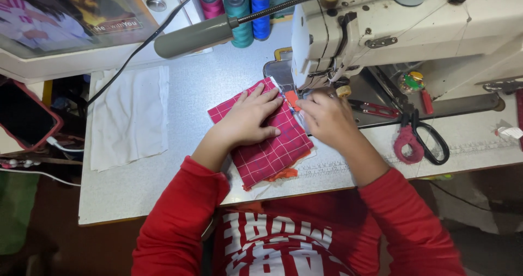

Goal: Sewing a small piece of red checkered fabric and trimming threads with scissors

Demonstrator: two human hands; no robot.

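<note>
Red checked fabric piece [267, 140], folded or stacked over paler and orange layers, lying flat on the grey table [163, 172] directly in front of the sewing machine [381, 31], its far edge reaching in under the machine head near the needle area. Left hand [251, 118] spread flat on top of the cloth, fingers fanned toward the machine, pressing it down. Right hand [326, 117] at the cloth's right edge just below the machine head, fingers curled in close to the presser foot; whether pinching the edge or only steering it, cannot tell, being blurred. Scissors [419, 140] with a pink-wrapped handle lying right of the machine head on the bed. White cloth [129, 118] spread left of the machine, well apart from the red piece. Thread spools [239, 14] in pink, teal and blue standing behind and left of the machine head, beside a grey gooseneck lamp [196, 35]. A phone in a red case [24, 115] far left of the machine, off the table edge. Likely risks: right fingertips sitting very near the needle, so a slip forward could catch them; uneven pressure from the left palm could shift the layers and skew the seam; the loose orange layer beneath could bunch or fold under.
</note>
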